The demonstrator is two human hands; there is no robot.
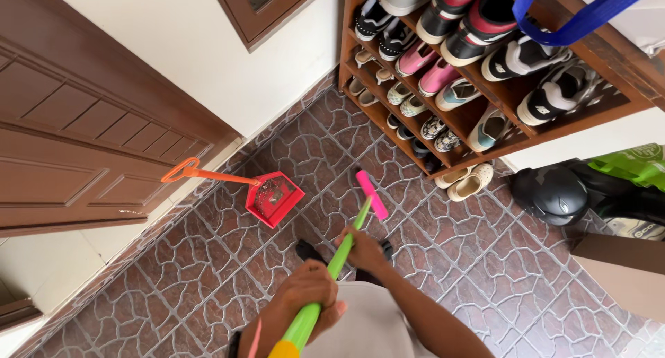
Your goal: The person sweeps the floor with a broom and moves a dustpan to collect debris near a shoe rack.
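Head view: both hands grip the green broom handle — left hand low, right hand higher; its pink head meets the tiled floor near the red dustpan — sweeping looks under way, nothing yet gathered.

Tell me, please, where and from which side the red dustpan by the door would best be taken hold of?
Probably by the orange loop at the end of the long handle of the red dustpan. The pan rests on the tiled floor and the handle slants up toward the brown door, so a hand coming from above could close round the loop. Both hands, left hand and right hand, hold the green broom handle.
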